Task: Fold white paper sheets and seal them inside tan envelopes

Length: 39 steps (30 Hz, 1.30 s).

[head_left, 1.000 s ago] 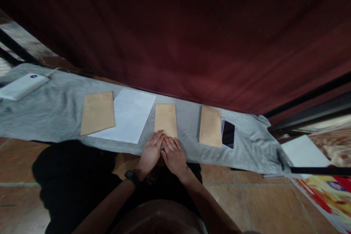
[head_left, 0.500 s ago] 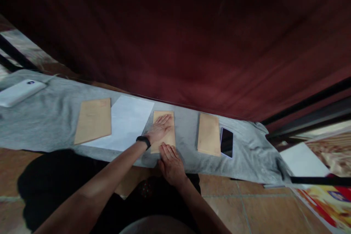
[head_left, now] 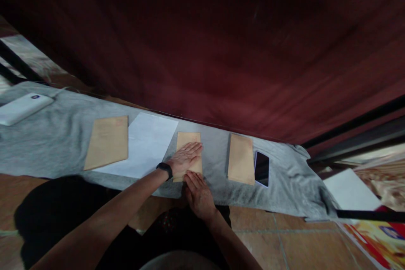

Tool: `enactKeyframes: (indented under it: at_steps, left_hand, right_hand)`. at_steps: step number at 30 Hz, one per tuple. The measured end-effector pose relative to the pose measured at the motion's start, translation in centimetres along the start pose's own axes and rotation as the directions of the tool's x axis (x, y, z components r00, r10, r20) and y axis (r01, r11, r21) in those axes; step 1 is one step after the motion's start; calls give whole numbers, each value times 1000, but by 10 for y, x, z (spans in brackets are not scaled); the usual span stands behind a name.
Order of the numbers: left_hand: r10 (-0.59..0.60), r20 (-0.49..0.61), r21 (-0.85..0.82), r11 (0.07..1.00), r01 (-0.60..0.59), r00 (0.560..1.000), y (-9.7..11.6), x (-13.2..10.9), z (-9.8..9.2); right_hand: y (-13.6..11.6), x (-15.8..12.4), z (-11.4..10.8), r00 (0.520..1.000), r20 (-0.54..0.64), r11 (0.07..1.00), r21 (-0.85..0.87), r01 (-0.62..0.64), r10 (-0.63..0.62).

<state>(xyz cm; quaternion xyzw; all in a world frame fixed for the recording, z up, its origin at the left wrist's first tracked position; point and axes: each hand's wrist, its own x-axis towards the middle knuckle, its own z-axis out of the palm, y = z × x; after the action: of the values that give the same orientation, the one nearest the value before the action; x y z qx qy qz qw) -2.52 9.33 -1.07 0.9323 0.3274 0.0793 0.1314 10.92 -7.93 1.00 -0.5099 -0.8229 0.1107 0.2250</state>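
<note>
My left hand [head_left: 186,157] lies flat, fingers stretched out, on the middle brown envelope [head_left: 189,139]. It has a black band on its wrist. My right hand [head_left: 198,191] rests flat on the near end of that same envelope and on the grey cloth [head_left: 50,135], fingers together and extended. A second brown envelope [head_left: 107,142] lies to the left, overlapping a white sheet of paper [head_left: 148,143]. A third brown envelope [head_left: 241,159] lies to the right.
A black phone [head_left: 262,163] lies beside the right envelope. A white power bank [head_left: 22,107] sits at the cloth's far left. A dark red curtain [head_left: 221,50] hangs behind. White paper [head_left: 349,190] and a colourful print [head_left: 379,236] lie at right on the tiled floor.
My left hand moved from the envelope's near end up onto it, flat, then slid slightly back toward me. My right hand stayed at the near end.
</note>
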Motion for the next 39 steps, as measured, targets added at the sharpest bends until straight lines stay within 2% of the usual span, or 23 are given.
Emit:
enactKeyframes:
  at_steps: [4,9,11,13,15,17,23,27,35,39]
  left_hand:
    - [16,67,-68,998,-11,998,14,-28,-1]
    - [-2,53,-121,993,9,999,35,-65,-3]
    - [-36,1,-91,995,36,999,47,-79,2]
    - [-101,-112,-27,995,98,989,59,-93,10]
    - [-147,-251,37,986,161,957,70,-105,19]
    - [-133,-336,89,981,172,933,76,-116,26]
    - [-13,-361,174,981,81,932,74,-132,24]
    - [-6,-351,185,980,75,936,73,-132,22]
    - [-62,-264,185,976,113,962,77,-131,15]
    - [-73,-256,169,978,119,964,80,-130,9]
  right_hand:
    - [0,1,7,998,-33,998,-44,-46,45]
    - [0,-1,11,999,-28,998,-53,-42,40]
    - [-2,-4,13,998,-50,997,-66,-41,38]
    - [-4,-8,15,996,-84,995,-90,-47,40]
    - [-6,-11,16,994,-103,993,-108,-49,37]
    - [-7,-14,15,994,-97,992,-115,-52,41]
    - [10,-10,3,999,20,990,-135,-43,46]
    - [35,19,0,995,85,985,-165,-46,60]
    - [78,108,1,987,75,974,-186,-128,144]
    - [94,142,-4,966,77,953,-201,-226,246]
